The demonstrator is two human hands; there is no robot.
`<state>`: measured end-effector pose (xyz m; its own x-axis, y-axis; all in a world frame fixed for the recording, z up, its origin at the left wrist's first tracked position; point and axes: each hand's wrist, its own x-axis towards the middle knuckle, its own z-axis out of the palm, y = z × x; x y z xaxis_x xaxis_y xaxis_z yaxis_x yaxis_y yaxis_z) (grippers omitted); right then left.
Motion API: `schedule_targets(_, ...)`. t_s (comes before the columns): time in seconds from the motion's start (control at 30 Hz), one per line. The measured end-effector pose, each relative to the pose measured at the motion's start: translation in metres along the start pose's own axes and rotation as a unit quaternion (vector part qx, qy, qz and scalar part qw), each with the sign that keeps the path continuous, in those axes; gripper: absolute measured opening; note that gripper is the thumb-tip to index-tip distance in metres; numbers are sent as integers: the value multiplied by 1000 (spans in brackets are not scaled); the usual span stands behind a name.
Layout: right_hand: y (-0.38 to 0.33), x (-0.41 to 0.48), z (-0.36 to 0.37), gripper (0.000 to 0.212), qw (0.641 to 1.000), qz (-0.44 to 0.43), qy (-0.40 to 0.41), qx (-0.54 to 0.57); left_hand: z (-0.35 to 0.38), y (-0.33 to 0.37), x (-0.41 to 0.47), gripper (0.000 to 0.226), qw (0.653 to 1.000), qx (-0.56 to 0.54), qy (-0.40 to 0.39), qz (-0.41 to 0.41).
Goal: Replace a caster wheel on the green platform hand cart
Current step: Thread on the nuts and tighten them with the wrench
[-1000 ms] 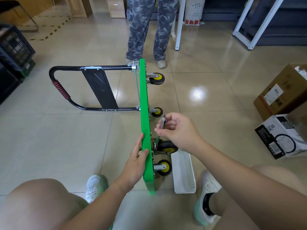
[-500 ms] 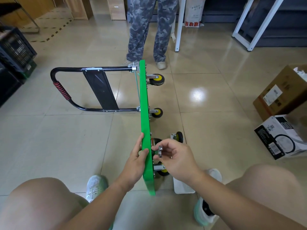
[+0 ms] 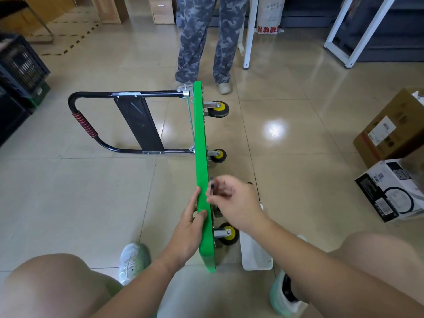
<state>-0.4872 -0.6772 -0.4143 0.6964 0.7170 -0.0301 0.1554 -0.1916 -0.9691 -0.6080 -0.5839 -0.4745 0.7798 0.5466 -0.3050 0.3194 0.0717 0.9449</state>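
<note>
The green platform cart (image 3: 199, 143) stands on its long edge on the tiled floor, its black handle (image 3: 85, 125) folded out to the left. Three yellow-hubbed caster wheels stick out of its right face: a far one (image 3: 219, 109), a middle one (image 3: 218, 155) and a near one (image 3: 228, 233). My left hand (image 3: 189, 223) grips the top edge of the deck near me. My right hand (image 3: 234, 203) is against the deck's right face and pinches a small dark metal part (image 3: 211, 185). It hides the caster mount behind it.
A white plastic tray (image 3: 255, 253) lies on the floor right of the near wheel. A person in camouflage trousers (image 3: 202, 40) stands just beyond the cart. Cardboard boxes (image 3: 390, 129) and a white box (image 3: 390, 191) sit right; black crates (image 3: 20, 65) left. My knees frame the bottom.
My right hand came down from above the deck with the small metal part and now holds it against the deck's right face. The left hand stayed on the edge.
</note>
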Motion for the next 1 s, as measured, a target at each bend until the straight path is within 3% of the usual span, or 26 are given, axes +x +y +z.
schedule_targets(0.2,-7,63,-6,23,991,134,-26,-8,-5,-5,6,57,1000,21,-14,7)
schedule_targets(0.43,-10,70,-1,21,985,173,-9,11,-7,0,2,60,998,60,-14,11)
schedule_targets(0.77,-36,19,-30,25,997,58,-8,57,-7,10,-17,57,988,136,-48,52)
schedule_targets(1.0,-15,-37,-22,26,992,41,32,113,-7,4,-19,58,987,141,-39,62)
